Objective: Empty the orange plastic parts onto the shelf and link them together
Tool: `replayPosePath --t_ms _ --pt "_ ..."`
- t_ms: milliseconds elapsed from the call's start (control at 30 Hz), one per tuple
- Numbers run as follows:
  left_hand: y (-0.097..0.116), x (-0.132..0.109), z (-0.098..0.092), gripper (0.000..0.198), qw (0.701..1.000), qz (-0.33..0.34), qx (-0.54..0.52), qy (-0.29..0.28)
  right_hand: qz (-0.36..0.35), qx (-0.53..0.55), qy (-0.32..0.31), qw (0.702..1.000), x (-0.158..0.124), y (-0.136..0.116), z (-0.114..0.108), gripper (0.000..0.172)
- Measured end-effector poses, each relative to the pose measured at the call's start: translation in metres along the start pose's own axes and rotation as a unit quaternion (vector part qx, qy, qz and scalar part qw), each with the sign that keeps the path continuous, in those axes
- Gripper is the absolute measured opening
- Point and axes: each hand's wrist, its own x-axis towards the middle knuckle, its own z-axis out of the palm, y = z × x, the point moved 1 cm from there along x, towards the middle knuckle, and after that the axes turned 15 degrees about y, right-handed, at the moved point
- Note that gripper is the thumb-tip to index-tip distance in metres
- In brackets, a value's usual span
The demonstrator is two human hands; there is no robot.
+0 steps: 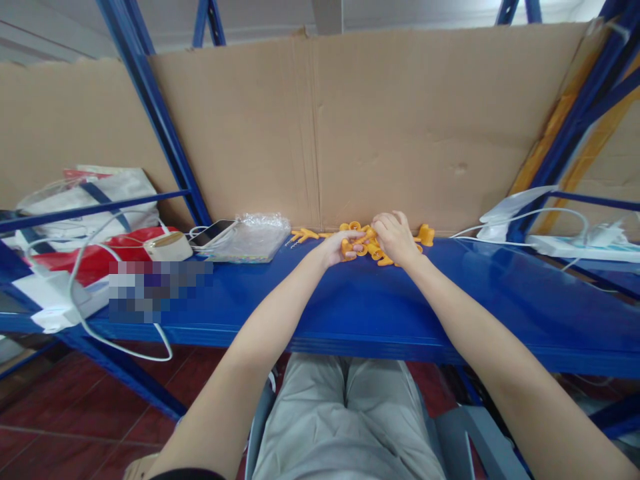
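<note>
My left hand (339, 249) is closed around a small yellow-orange plastic part (347, 248), which shows between thumb and fingers. Just to its right, my right hand (393, 235) bends over the heap with its fingers pressed together; what they grip is hidden. Beneath and between both hands lies a heap of yellow plastic parts (375, 252), some of them round and cup-like. One upright yellow part (426, 235) stands right of my right hand. Left of my left hand, a branched yellow part (304, 235) lies by small spiral pieces that look metallic.
A clear plastic bag (253, 240) and a phone (216, 233) lie to the left. Farther left are white cables, a white charger (169, 246) and a red bag (135, 241). Cardboard (400, 120) walls off the back of the blue shelf (350, 300). Blue posts stand on both sides; a white power strip (585, 247) lies right.
</note>
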Motion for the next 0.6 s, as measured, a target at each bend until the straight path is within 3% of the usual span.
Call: replayPosePath --t_ms 167,300,433,500,600 --pt "0.0 -0.001 0.0 0.017 1.0 0.003 0.019 -0.006 0.022 -0.001 -0.008 1.0 0.0 0.004 -0.001 0.035" --pt "0.002 0.0 -0.01 0.017 1.0 -0.013 0.011 0.013 0.08 -0.032 -0.012 0.996 -0.01 0.028 -0.007 0.027" --pt "0.004 0.0 -0.02 0.019 0.998 0.022 -0.011 0.058 0.228 -0.076 0.022 0.97 -0.032 0.065 -0.01 0.021" --pt "0.004 0.001 -0.024 0.018 0.995 0.056 -0.006 0.086 0.333 -0.094 0.033 0.938 -0.044 0.08 -0.011 0.024" --pt "0.003 0.005 -0.028 0.02 0.981 0.123 -0.007 0.153 0.47 -0.123 -0.028 0.874 -0.062 0.098 -0.009 0.029"
